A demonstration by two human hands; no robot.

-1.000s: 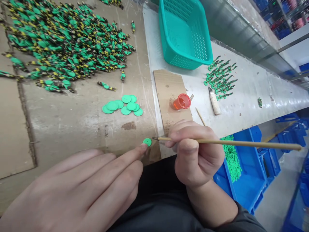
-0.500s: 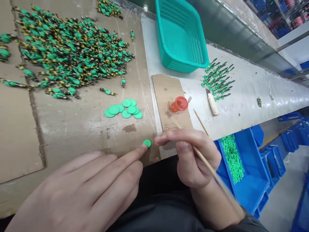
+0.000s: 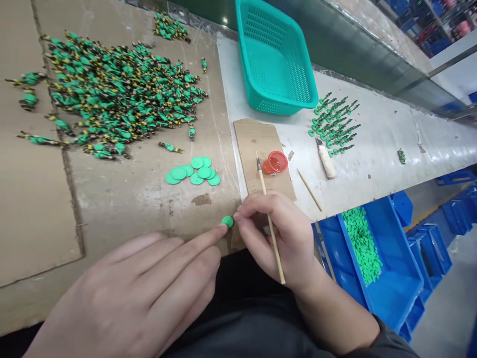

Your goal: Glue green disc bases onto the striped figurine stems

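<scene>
"What took up the most room?"

"The table [image 3: 357, 186], running from the left edge toward the right of the frame. A heaped pile of green, black and yellow figures [image 3: 122, 94] lay at upper left, and a blue bin [image 3: 398, 263] holding small green pieces [image 3: 359, 243] was at lower right."

"And next in size?"

"A teal basket [image 3: 276, 64], top centre, with nothing visible inside. Then the hands: the left hand [image 3: 137, 293] at lower left, its fingers extended close together, one fingertip pressed on the small disc; the right hand [image 3: 294, 233], right of it, had its fingers closed around a brush."

"Were the right fingertips gripping the disc too?"

"They were at its right edge, but I couldn't tell whether they gripped it."

"What about the smaller things?"

"A cardboard piece [image 3: 248, 144] lay near the centre, with rows of standing figures [image 3: 333, 122] to the right. The brush [image 3: 272, 228] pointed its bristles up the frame, beside a red cup [image 3: 276, 163] of liquid. A knife [image 3: 326, 161], a thin stick [image 3: 310, 190] and loose green discs [image 3: 197, 171] lay around. Smallest was the small green disc [image 3: 227, 222], just below centre."
</scene>
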